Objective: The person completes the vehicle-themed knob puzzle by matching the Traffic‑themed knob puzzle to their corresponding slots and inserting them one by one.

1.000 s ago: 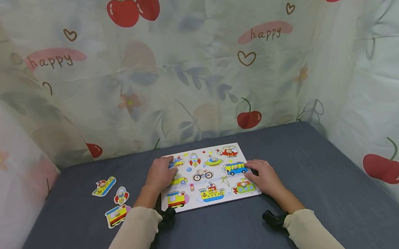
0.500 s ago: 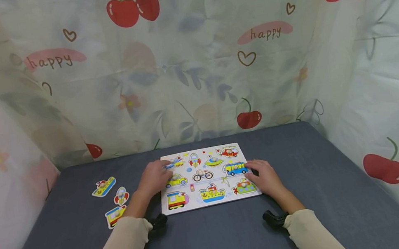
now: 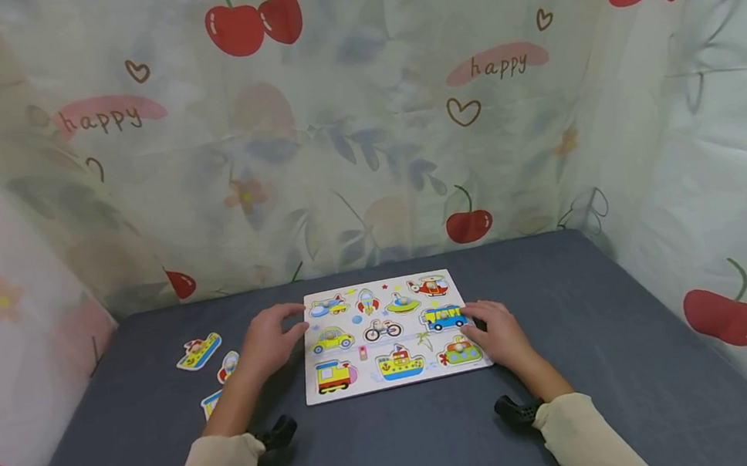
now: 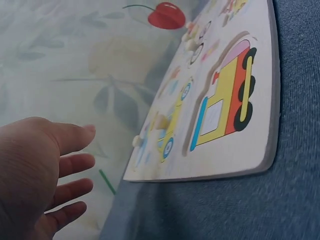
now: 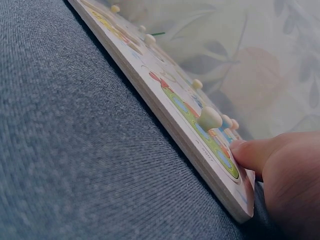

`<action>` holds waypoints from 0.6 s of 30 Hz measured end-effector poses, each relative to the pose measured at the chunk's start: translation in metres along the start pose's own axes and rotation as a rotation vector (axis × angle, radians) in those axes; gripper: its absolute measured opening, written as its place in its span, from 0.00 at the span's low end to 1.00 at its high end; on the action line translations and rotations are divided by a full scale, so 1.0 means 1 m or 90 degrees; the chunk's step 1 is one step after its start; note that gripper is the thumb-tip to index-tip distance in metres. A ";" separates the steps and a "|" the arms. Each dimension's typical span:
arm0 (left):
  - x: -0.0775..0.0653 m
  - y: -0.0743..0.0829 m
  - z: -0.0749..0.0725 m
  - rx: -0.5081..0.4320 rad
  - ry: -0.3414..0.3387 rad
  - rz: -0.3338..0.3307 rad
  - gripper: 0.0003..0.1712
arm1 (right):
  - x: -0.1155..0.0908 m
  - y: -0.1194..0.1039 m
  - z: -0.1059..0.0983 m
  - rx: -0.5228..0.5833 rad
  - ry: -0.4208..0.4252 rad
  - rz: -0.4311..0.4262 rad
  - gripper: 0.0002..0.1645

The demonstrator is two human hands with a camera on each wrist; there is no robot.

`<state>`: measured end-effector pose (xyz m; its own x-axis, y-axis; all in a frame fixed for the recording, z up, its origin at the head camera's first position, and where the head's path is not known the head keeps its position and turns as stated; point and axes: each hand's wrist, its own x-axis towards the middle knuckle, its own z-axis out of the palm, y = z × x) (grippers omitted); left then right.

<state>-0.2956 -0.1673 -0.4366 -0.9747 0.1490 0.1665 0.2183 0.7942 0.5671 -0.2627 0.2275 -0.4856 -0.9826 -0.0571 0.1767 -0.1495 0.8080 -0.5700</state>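
Observation:
A white wooden puzzle board [image 3: 367, 377] with vehicle pictures lies flat on the table. Beside its left edge is my left hand [image 3: 273, 338], fingers loosely extended and holding nothing. In the left wrist view, the train recess [image 4: 225, 97] shows a printed picture and no knob. My right hand [image 3: 497, 330] rests on the board's right edge, its fingers by the bus piece [image 3: 444, 318]. The right wrist view has that thumb [image 5: 250, 152] on the board near the green submarine piece [image 5: 220, 152] with its wooden knob; the other fingers are hidden there.
Left of the board lie loose pieces: a ship [image 3: 199, 352], a rocket [image 3: 226, 368] and a train [image 3: 211, 403], the last two partly covered by the left arm. Dark grey cloth [image 3: 400, 447] covers the table. A cherry-print curtain [image 3: 349, 150] encloses the back and sides.
My left hand has drawn back leftward off the board's upper left corner, and its forearm now overlaps the loose rocket and train. The right hand stays at the right edge.

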 end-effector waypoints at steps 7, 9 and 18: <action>-0.013 -0.008 -0.019 -0.024 0.040 0.008 0.22 | -0.001 -0.001 -0.001 -0.001 0.005 0.000 0.27; -0.017 -0.013 -0.024 -0.030 0.055 0.008 0.22 | -0.001 -0.001 -0.001 -0.002 0.006 0.000 0.26; -0.026 -0.048 -0.041 -0.022 0.115 0.006 0.21 | -0.001 0.000 0.000 -0.004 0.009 -0.010 0.27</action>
<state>-0.2788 -0.2337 -0.4352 -0.9492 0.0455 0.3114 0.2313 0.7717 0.5924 -0.2620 0.2272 -0.4855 -0.9785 -0.0615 0.1967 -0.1640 0.8104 -0.5624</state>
